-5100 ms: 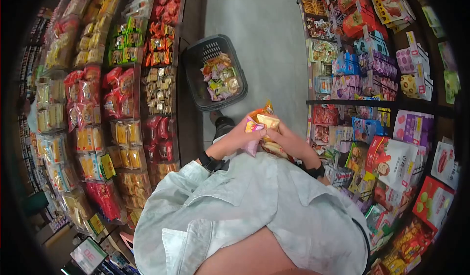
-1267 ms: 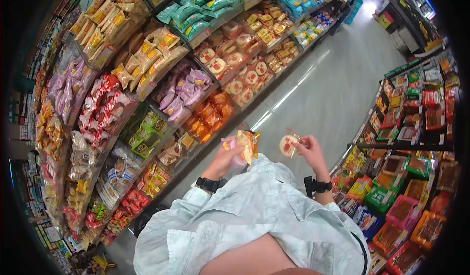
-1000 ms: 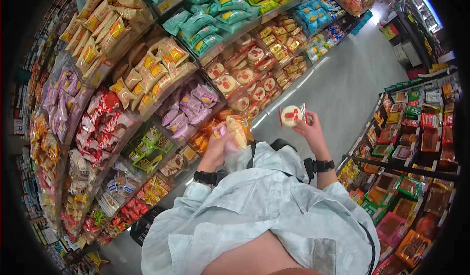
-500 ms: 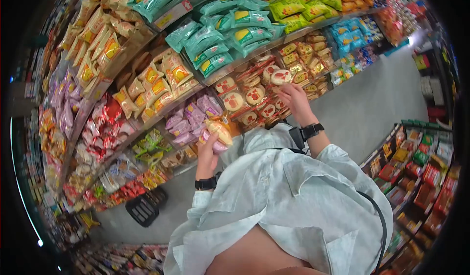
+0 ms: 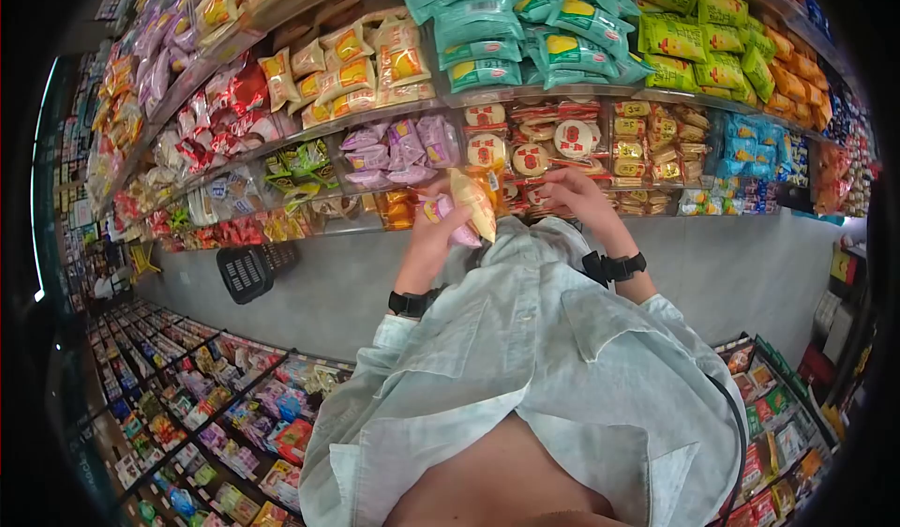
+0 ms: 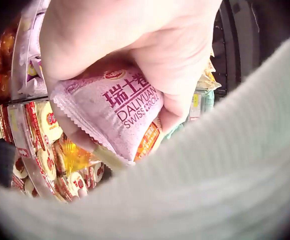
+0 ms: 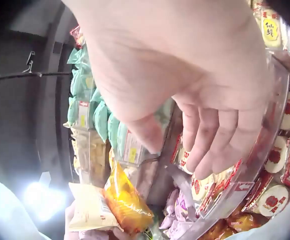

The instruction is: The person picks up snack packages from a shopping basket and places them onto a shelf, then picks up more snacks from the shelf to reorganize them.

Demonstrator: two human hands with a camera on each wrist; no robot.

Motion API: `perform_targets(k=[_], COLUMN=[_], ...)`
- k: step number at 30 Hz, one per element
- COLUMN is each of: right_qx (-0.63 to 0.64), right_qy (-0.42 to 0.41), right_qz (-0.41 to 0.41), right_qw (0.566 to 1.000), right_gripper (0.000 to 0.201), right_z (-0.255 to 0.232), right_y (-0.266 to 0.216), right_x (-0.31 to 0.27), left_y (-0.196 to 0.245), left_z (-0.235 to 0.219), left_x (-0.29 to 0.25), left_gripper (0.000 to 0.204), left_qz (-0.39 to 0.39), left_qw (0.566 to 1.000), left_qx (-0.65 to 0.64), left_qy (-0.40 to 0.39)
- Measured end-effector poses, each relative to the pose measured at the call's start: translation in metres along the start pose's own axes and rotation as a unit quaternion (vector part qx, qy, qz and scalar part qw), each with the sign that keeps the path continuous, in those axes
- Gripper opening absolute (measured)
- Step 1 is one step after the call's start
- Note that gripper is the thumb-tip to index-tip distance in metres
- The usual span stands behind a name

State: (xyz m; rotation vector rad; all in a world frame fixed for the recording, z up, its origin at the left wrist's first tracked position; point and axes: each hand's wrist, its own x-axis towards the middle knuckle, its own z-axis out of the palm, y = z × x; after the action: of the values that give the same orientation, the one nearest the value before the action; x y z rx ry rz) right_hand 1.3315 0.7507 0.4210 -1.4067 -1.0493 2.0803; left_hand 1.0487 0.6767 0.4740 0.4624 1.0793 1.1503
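My left hand (image 5: 429,236) grips several small packets in front of the shirt: a purple one (image 5: 461,231), a cream one (image 5: 473,204) and an orange one (image 5: 493,182). Up close in the left wrist view, the hand (image 6: 135,40) curls round the purple packet (image 6: 117,102). Empty, my right hand (image 5: 589,204) hovers by the lower edge of the compartments of round white biscuits with red prints (image 5: 574,139). Its fingers hang loosely bent in the right wrist view, the hand (image 7: 185,75) being beside the clear shelf front (image 7: 270,135).
Shelves of teal packets (image 5: 572,51), green packets (image 5: 677,37) and cream packets (image 5: 401,56) run across the top. A dark basket (image 5: 246,274) stands on the grey floor (image 5: 347,269) at the left. More stocked racks (image 5: 225,386) lie behind, at both lower corners.
The head view has turned to face the shelf. A second ago my right hand pinched a round biscuit packet; it then reached to the biscuit compartment and is now empty, lower down. The left keeps its packets.
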Motion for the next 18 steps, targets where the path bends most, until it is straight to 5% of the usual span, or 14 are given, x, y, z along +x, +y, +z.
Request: perform_targets(k=[5,6,10,13,18], right_qx=[-0.059,-0.11,-0.127,-0.169,-0.18], right_qy=[-0.112,-0.14,-0.097,-0.049,0.034], right_qz=[-0.083,-0.073,-0.083,-0.116,-0.109], right_qw=[0.988,0.981,0.984,0.977,0.977], right_gripper=[0.061,0.08,0.111,0.113,0.087], right_z=[0.05,0.06,0.101,0.12,0.144], right_y=[-0.012,-0.023,-0.007,0.019,0.04], right_x=[-0.021,-0.027,-0.049,-0.055,-0.088], left_y=[-0.024,-0.024,-0.028,-0.03,-0.038], left_z=[-0.021,-0.024,-0.034,-0.04,-0.044], left_x=[-0.01,-0.011,-0.019,-0.024,-0.037], left_gripper=[0.061,0.066,0.075,0.085,0.083], left_qz=[-0.022,-0.032,-0.066,-0.076,-0.089], left_qw=[0.998,0.997,0.992,0.982,0.967], left_qx=[0.015,0.023,0.031,0.097,0.136], left_qy=[-0.053,-0.073,-0.105,-0.142,-0.194])
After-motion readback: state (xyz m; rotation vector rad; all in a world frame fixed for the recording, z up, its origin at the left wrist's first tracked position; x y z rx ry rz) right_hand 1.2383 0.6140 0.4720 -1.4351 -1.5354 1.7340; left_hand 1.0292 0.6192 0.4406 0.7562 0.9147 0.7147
